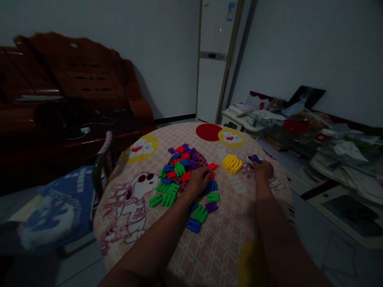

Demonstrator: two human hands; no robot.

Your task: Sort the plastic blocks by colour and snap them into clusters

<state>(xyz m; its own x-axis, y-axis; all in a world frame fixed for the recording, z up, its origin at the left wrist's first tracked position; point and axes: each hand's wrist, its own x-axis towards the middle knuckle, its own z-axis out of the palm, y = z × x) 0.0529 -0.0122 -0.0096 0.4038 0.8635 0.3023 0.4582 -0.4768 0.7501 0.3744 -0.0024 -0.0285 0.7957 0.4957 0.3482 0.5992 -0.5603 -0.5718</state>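
Observation:
My left hand (200, 180) reaches over the right side of a loose pile of plastic building blocks, its fingers curled. What lies in those fingers is hidden. Right by its fingertips are red blocks (212, 166). Green blocks (170, 193) spread to the left of this hand, and a blue block (193, 225) lies nearer to me. Further right, my right hand (264, 170) is closed on a small blue block (256, 159) at the table's right side. Between the hands sits a compact cluster of yellow blocks (232, 164).
The round table (227, 247) has a patterned cloth. A chair with a blue cushion (60, 209) stands at the left, with a wooden sofa (83, 75) behind it. A cluttered glass-topped cabinet (302, 139) runs along the right. A tall white appliance (212, 87) stands at the back.

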